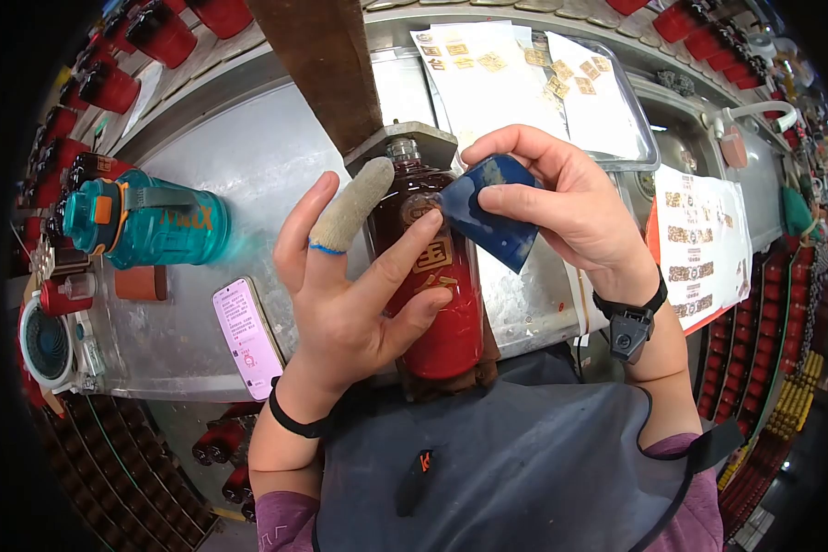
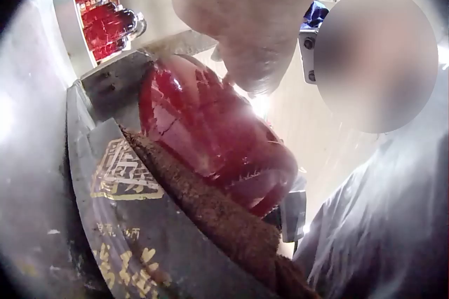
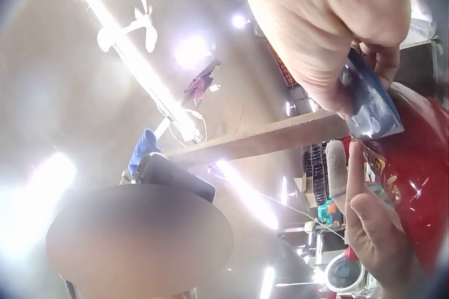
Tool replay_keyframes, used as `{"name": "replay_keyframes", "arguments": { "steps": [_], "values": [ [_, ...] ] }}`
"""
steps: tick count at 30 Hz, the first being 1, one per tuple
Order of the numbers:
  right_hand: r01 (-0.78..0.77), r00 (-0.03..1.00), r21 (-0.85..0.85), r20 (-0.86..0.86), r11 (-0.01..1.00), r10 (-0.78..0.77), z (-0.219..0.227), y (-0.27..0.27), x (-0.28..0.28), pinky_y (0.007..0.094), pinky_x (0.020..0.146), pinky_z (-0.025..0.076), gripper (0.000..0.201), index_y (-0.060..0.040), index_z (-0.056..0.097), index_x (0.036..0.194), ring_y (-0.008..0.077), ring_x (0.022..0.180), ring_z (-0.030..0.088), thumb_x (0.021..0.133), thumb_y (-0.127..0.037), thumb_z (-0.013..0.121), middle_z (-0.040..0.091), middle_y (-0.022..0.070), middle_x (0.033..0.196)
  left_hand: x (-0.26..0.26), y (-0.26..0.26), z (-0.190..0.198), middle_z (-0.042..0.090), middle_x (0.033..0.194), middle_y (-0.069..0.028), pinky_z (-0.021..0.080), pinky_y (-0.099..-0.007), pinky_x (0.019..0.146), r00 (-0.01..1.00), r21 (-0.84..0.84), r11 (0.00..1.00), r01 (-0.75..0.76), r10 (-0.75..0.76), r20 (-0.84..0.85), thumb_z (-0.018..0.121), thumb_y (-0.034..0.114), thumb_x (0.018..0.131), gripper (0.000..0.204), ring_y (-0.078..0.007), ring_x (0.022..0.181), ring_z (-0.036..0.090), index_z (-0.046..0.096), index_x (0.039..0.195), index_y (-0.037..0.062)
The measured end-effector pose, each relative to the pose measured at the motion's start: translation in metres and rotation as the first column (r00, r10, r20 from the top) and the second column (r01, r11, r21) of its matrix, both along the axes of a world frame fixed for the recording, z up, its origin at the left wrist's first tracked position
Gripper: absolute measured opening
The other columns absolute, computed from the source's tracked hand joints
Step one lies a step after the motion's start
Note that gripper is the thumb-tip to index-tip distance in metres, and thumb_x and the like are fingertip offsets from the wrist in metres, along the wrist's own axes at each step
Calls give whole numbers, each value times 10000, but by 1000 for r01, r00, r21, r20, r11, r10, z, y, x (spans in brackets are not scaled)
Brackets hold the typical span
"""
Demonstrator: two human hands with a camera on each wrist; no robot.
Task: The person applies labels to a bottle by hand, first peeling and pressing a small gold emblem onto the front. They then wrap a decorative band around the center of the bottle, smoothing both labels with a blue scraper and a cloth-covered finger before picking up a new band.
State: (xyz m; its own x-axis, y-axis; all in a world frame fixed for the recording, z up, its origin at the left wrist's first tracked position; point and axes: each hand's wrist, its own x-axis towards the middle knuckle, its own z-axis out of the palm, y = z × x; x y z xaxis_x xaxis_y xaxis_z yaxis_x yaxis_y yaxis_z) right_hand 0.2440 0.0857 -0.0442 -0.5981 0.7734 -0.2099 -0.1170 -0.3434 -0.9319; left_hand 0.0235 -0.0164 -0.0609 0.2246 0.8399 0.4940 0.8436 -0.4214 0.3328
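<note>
A red glass bottle [image 1: 446,331] with gold characters lies on a brown cloth [image 2: 203,208], its neck toward a metal plate [image 1: 432,138]. My left hand [image 1: 350,304] has its index fingertip on a round emblem [image 1: 420,210] near the bottle's shoulder; a cloth cover [image 1: 354,204] sheathes its middle finger. In my right hand [image 1: 570,207] a dark blue flat piece [image 1: 492,210] is pinched between thumb and fingers, its edge close to the emblem. The right wrist view shows the blue piece [image 3: 373,106] against the red bottle [image 3: 421,173].
A teal water bottle [image 1: 170,221], a phone [image 1: 248,336] and a small fan [image 1: 46,345] are at the left. Sheets with gold stickers [image 1: 488,83] lie at the back, another sheet [image 1: 704,239] at the right. A brown beam [image 1: 322,64] rises behind the plate.
</note>
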Motion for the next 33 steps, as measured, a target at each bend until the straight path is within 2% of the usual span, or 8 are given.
{"name": "replay_keyframes", "arguments": {
  "steps": [3,7,9,15,20,33],
  "values": [
    [21,1000,5,1,1000,-21,-1,0,0,211,815,541,314,-17,621,1198,76,898,659,896,-45,699,697,42,1006,1,1,2,538,1391,-154,324,-449,1102,1000,3,1000,-10,10,8,678,495,885,433,-370,1343,382,743,1186,191],
    [53,998,-7,-26,999,-53,-1,1,4,208,809,543,310,-16,621,1196,76,898,659,897,-44,699,695,53,1013,2,1,0,535,1400,-155,321,-448,1104,1000,6,1000,-15,14,8,676,499,885,438,-371,1342,382,741,1190,192],
    [63,998,-7,-30,998,-63,-1,0,6,207,808,543,311,-16,621,1195,76,897,658,896,-44,699,695,56,1015,1,1,-2,524,1407,-187,271,-472,1132,1000,-1,1000,-6,6,-13,606,540,926,480,-387,1368,358,738,1193,165],
    [64,998,-16,-3,998,-64,-3,-1,8,199,795,541,311,-17,625,1189,69,876,655,890,-45,707,693,50,1004,-1,-1,-2,524,1407,-195,269,-475,1133,999,12,1000,-21,21,-27,604,552,922,508,-384,1374,352,731,1204,149],
    [4,997,28,82,1000,-6,0,-3,6,211,820,522,324,-27,631,1185,71,922,639,881,-87,725,689,36,1005,-1,-1,-4,523,1410,-191,271,-474,1131,999,9,1000,-23,24,-28,607,552,919,511,-387,1371,355,730,1205,147],
    [20,999,24,47,999,-21,5,-6,-1,224,845,521,317,-33,633,1184,76,944,633,884,-90,719,685,34,1025,3,0,0,516,1420,-189,264,-475,1138,999,-5,1000,-21,21,-26,610,563,912,518,-388,1377,348,723,1222,165]
  ]
}}
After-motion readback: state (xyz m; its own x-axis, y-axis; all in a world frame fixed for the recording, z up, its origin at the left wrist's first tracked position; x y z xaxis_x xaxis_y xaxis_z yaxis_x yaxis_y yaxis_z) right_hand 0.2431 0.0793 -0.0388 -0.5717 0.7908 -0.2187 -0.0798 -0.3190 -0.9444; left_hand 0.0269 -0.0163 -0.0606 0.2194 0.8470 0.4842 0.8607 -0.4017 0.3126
